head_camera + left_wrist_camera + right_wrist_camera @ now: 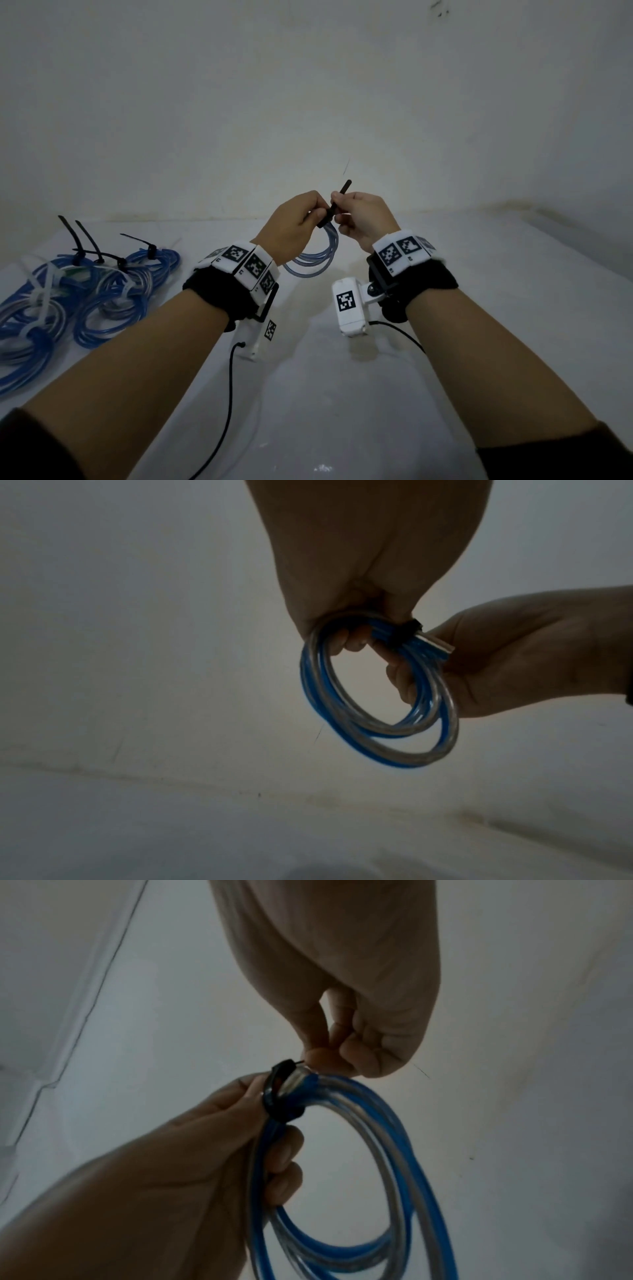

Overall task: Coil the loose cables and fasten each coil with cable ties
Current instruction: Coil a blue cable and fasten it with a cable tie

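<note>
Left hand [291, 226] grips the top of a blue-and-clear cable coil [315, 257], fingers curled through the loops and thumb pressed on the bundle. Coil hangs below the left fingers [356, 642], off the table [342, 394], between both wrists.

Black tie [337, 202] wraps the bundle just beside the left fingertips; its tail sticks up and away past the right fingers. Right hand [364, 219] pinches the tail between thumb and forefinger, other fingers curled in, touching the coil top. In the right wrist view the tie band [277, 1093] sits loose around the strands, right fingertips [318, 1056] directly above it, left fingers [284, 1153] directly below. Cut cable ends poke out past the band towards the right palm in the left wrist view.

Well to the left of the left hand, tied coils [85, 294] lie in a pile on the table with black and white ties.
</note>
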